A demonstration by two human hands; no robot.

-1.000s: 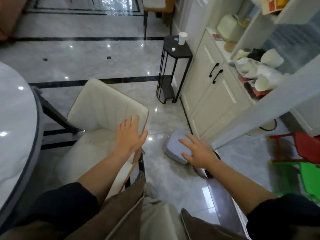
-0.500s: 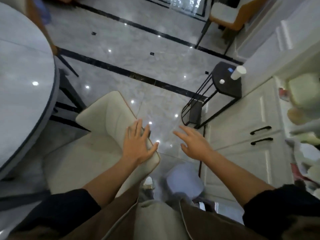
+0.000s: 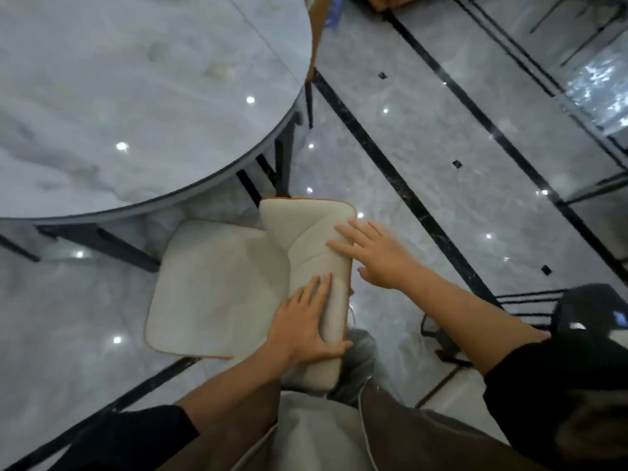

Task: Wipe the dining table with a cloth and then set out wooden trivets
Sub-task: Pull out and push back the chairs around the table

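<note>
Nearest the camera, the left hand (image 3: 302, 329) lies flat on the near end of the backrest (image 3: 316, 239) of the cream chair (image 3: 217, 287), fingers (image 3: 321, 287) straight and together and the thumb laid along the top edge; nothing is gripped. Just beyond it, the right hand (image 3: 379, 258) is spread wide, its fingertips (image 3: 336, 246) touching the far end of the same backrest and its palm hanging off the outer side, also holding nothing. Change over the last second: the view has swung away from the white cabinets toward the table, and both hands, previously hovering apart, have closed in on the chair. The likely step is moving the chair to reach the tabletop, so wiping has not begun. Beyond the chair seat stands the dining table (image 3: 142, 96), its round marble top overhanging the space just past the seat's far edge. To the right of the chair, well apart, stands a black side table (image 3: 588, 307). Farthest from the chair, at the table's far rim, part of a second chair (image 3: 317, 35) shows. Count — hands: two; dining table: one; chairs: one whole, one partial; side table: one; cloth: none in view; wooden trivets: none in view
</note>
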